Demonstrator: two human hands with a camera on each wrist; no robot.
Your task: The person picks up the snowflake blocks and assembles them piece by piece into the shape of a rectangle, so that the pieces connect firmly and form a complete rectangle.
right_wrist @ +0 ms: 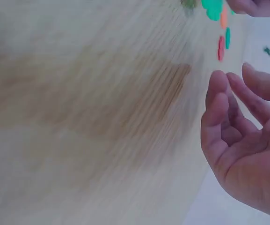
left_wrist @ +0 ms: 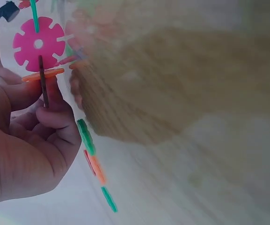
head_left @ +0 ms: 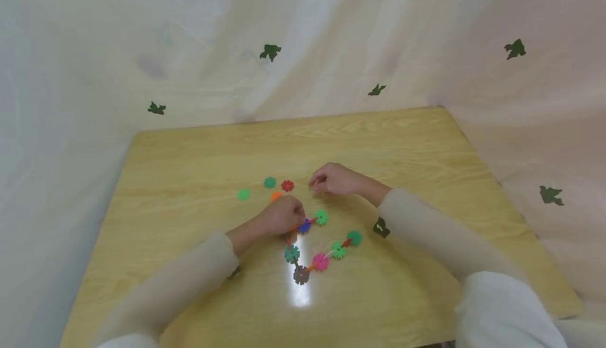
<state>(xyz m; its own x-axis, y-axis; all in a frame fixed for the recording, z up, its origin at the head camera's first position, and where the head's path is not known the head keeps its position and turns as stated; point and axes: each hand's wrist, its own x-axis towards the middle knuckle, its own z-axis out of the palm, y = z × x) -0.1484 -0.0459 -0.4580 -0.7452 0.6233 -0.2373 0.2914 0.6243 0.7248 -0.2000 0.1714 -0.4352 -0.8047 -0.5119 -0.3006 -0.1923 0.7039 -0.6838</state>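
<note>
A chain of colored notched interlocking discs bends in a V shape over the table, with a brown disc [head_left: 301,275] at its near corner. My left hand [head_left: 283,215] pinches this chain between thumb and fingers. In the left wrist view, an orange disc [left_wrist: 32,76] and an edge-on brown disc [left_wrist: 42,70] are at the fingertips, below a pink disc [left_wrist: 27,44]. Past that hand, a blue disc [head_left: 304,226] and a light green disc [head_left: 321,217] form one end; a teal disc [head_left: 354,238] ends the other. My right hand [head_left: 336,178], fingers loosely curled, holds nothing right of the loose discs.
Loose on the wooden table [head_left: 189,169] beyond my left hand lie a teal disc [head_left: 270,182], a red disc [head_left: 287,185], a light green disc [head_left: 243,194] and an orange disc [head_left: 276,195], partly hidden. A pale curtain [head_left: 322,74] hangs behind the table.
</note>
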